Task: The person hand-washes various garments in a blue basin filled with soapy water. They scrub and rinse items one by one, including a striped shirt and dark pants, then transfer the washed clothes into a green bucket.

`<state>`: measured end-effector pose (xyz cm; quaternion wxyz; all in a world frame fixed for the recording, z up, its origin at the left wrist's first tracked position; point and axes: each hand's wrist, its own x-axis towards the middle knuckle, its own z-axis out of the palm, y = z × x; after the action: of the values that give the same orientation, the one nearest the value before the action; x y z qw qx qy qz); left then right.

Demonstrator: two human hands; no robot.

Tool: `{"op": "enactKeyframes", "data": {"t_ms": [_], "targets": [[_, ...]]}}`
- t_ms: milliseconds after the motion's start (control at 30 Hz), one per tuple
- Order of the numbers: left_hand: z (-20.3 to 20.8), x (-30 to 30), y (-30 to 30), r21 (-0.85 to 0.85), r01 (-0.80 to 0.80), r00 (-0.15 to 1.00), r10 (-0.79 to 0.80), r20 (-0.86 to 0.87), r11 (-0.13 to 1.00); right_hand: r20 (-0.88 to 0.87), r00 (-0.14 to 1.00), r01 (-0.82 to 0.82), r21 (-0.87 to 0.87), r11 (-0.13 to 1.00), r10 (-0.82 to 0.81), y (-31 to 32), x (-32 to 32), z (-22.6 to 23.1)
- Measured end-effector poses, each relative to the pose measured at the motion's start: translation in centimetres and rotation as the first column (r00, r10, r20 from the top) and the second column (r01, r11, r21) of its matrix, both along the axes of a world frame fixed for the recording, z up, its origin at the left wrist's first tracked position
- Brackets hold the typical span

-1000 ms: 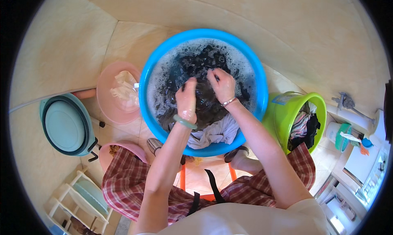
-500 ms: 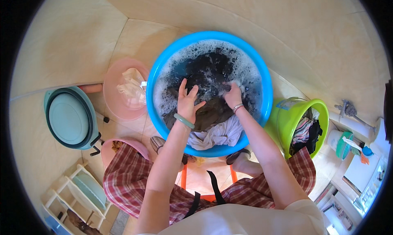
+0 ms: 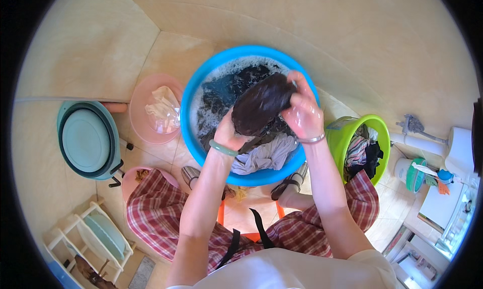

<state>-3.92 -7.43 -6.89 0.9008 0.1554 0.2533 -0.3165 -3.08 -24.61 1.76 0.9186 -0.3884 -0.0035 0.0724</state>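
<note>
Both my hands hold a dark, wet cloth point(image 3: 262, 104), lifted above a large blue basin point(image 3: 190, 155) of sudsy water. My left hand point(image 3: 227, 133) grips its lower left end, part of the fingers hidden behind it. The upper right end is in the curled fingers of my right hand point(image 3: 305, 108). The cloth looks bunched into a smooth oblong; its kind of garment cannot be made out. More dark laundry point(image 3: 216, 108) soaks under the foam. A pale grey-lilac cloth point(image 3: 266, 155) lies on the basin's near side, below my hands.
A green bucket point(image 3: 339, 150) of clothes stands right of the basin. Left of it are a pink basin point(image 3: 138, 119) with white cloth, a teal folding basin point(image 3: 85, 143) and another pink basin point(image 3: 131, 181) by my knee. A white rack point(image 3: 75, 223) stands lower left.
My left hand, spread open over the water before, now grips the dark cloth. My right hand has risen from the suds, and the cloth is up out of the water between both hands.
</note>
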Motion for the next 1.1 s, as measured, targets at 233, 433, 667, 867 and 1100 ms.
{"op": "enactKeyframes", "data": {"t_ms": [233,433,667,867,1100], "targets": [[3.7,-1.6,-2.3,0.012,-0.015,0.999,0.015,-0.030,1.000,-0.323,0.942,0.080,-0.052,0.995,-0.092,-0.8,-0.9,-8.2],[3.8,-2.1,-2.5,0.034,0.043,0.999,-0.043,-0.014,0.998,-0.312,0.950,0.069,0.107,0.992,-0.032,-0.3,-2.1,-6.3],[3.6,-3.8,-1.1,-0.264,0.268,0.963,-0.251,0.094,0.927,0.076,0.981,0.193,-0.327,0.925,-0.178,1.2,-2.8,-1.7],[4.1,-1.6,-3.3,0.358,-0.230,0.970,0.183,0.160,0.905,-0.282,0.880,0.411,0.052,0.910,-0.381,3.1,-3.8,-3.1],[8.2,-2.8,-5.0,0.624,-0.739,0.553,-0.302,0.777,0.253,-0.567,0.823,0.297,0.431,0.852,0.000,2.1,-3.8,-5.0]]}}
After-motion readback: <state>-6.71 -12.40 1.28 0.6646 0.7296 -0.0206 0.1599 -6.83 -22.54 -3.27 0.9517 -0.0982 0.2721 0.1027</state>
